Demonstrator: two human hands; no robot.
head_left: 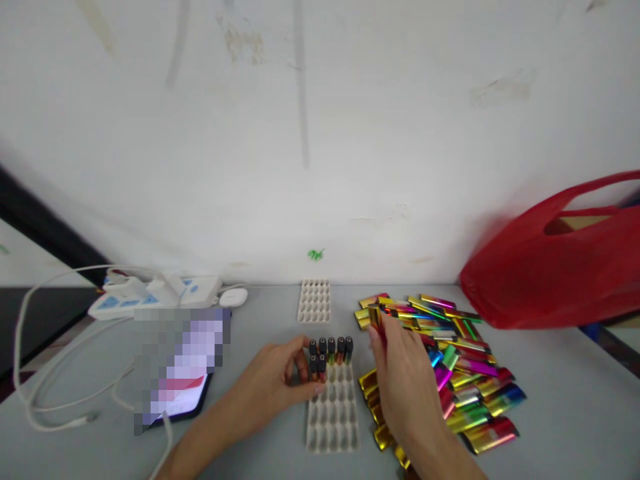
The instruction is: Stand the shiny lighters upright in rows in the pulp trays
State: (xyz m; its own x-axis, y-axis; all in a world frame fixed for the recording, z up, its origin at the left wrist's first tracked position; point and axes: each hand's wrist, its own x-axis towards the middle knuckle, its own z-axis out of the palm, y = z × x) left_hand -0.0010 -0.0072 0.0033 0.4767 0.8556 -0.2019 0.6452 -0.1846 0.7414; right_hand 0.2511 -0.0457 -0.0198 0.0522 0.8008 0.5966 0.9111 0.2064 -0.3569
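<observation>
My left hand (280, 379) curls around the left side of a pale moulded tray (333, 433), finger and thumb against the black-topped metallic pieces (314, 363) standing in its far rows. These pieces look like small lighters or lighter cases; their undersides are hidden in the pockets. The nearer pockets hold nothing. Between thumb and fingers, my right hand (407, 373) pinches a shiny gold piece (375, 315), raised over the edge of a loose pile of metallic coloured pieces (470, 417). Some of the pile is hidden behind this hand.
Against the wall stands a second pale tray (315, 301). A red bag (560, 260) rests at the right. On the left are a power strip (200, 293), a white case (234, 297), a lit phone or tablet (187, 380) and looping white cables (30, 417).
</observation>
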